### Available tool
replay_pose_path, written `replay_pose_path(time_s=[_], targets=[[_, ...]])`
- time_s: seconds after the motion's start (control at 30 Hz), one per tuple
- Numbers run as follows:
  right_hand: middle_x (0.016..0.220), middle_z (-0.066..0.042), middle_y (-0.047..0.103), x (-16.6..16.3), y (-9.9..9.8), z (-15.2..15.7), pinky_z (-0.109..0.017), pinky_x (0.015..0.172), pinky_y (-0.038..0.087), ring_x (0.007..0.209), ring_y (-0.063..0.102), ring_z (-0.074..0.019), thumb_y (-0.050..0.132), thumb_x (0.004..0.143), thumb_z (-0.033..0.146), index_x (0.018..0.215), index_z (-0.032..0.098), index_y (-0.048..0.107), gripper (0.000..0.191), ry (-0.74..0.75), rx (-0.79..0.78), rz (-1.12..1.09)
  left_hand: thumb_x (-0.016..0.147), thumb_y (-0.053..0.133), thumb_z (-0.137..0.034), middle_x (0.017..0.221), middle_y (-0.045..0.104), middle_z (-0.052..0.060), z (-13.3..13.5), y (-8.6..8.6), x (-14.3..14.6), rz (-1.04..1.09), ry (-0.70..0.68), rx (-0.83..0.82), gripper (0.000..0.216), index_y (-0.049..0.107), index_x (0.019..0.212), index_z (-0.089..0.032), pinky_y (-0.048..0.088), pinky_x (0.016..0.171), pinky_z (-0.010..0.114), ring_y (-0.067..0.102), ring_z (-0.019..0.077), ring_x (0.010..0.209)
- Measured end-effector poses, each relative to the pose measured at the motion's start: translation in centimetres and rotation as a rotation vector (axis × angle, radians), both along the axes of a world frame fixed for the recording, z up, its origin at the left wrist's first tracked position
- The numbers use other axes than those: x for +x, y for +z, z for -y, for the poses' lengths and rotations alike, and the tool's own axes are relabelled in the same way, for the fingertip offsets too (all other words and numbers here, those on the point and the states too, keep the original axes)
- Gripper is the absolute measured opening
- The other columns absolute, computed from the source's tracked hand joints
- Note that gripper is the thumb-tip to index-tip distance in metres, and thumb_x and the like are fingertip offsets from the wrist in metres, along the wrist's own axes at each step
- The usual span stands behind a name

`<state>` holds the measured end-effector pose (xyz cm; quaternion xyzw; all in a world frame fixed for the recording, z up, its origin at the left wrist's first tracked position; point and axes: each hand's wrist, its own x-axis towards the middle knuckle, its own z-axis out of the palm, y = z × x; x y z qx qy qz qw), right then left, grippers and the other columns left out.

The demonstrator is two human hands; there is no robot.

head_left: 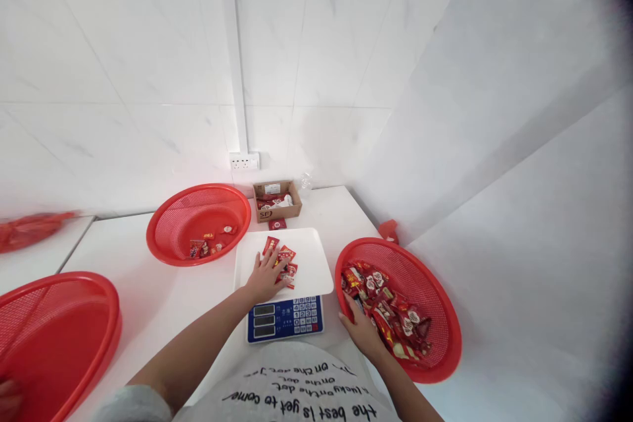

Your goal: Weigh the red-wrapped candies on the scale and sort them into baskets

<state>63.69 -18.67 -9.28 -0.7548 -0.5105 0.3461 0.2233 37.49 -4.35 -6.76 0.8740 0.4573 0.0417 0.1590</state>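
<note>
My left hand lies over the white pan of a digital scale, fingers spread on several small red snack packets. What its palm covers is hidden. Below the pan shows the scale's blue keypad panel. On the right, a red mesh basket holds many red packets, some with white labels. My right hand grips the basket's near-left rim, thumb outside and fingers inside over the edge.
A second red basket with a few packets stands back left. A small cardboard box sits near the wall, a red packet before it. Bottom left, another person's hand is blurred at a red basket.
</note>
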Motion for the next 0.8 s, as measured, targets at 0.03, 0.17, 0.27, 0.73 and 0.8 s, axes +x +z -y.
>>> replay_pose_path(time_s=[0.03, 0.17, 0.27, 0.73, 0.8], targets=[[0.137, -0.008, 0.044, 0.0, 0.0, 0.0, -0.038, 0.109, 0.023, 0.129, 0.036, -0.0202, 0.043, 0.077, 0.035, 0.135, 0.015, 0.035, 0.062, 0.002, -0.008, 0.004, 0.082, 0.045, -0.052, 0.149, 0.017, 0.01, 0.0, -0.3, 0.0, -0.033, 0.046, -0.005, 0.061, 0.032, 0.137, -0.029, 0.008, 0.105, 0.057, 0.011, 0.033, 0.136], [0.138, -0.009, 0.043, 0.0, 0.0, 0.0, -0.036, 0.109, 0.024, 0.129, 0.037, -0.0199, 0.041, 0.078, 0.035, 0.136, 0.012, 0.033, 0.063, 0.019, -0.007, -0.011, 0.083, 0.041, -0.056, 0.148, 0.021, 0.008, -0.1, -1.0, -0.4, -0.085, 0.042, -0.012, 0.062, 0.03, 0.138, -0.03, 0.009, 0.105, 0.057, 0.012, 0.0334, 0.136], [0.137, -0.01, 0.044, 0.0, 0.0, 0.0, -0.036, 0.108, 0.026, 0.128, 0.038, -0.0204, 0.04, 0.078, 0.036, 0.136, 0.011, 0.032, 0.064, 0.028, -0.005, -0.018, 0.084, 0.036, -0.058, 0.149, 0.019, 0.008, -0.3, -0.9, -1.0, -0.043, 0.011, 0.002, 0.061, 0.028, 0.139, -0.031, 0.011, 0.106, 0.055, 0.014, 0.0297, 0.136], [0.136, -0.011, 0.044, -0.1, 0.1, 0.0, -0.039, 0.108, 0.025, 0.128, 0.038, -0.0214, 0.042, 0.078, 0.033, 0.135, 0.013, 0.035, 0.061, 0.018, 0.005, -0.015, 0.091, 0.028, -0.035, 0.123, 0.056, 0.014, -2.6, 0.9, -10.4, -0.215, 0.517, 0.211, 0.046, 0.044, 0.13, -0.015, 0.024, 0.104, 0.044, 0.049, 0.0251, 0.116], [0.137, -0.011, 0.043, 0.0, 0.0, 0.0, -0.038, 0.108, 0.025, 0.129, 0.037, -0.0211, 0.042, 0.078, 0.033, 0.135, 0.012, 0.035, 0.061, 0.016, 0.013, -0.033, 0.092, 0.026, -0.032, 0.114, 0.061, 0.012, -2.3, 1.3, -11.9, -0.251, 0.526, 0.199, 0.045, 0.047, 0.126, -0.015, 0.03, 0.099, 0.04, 0.054, 0.0241, 0.107]])
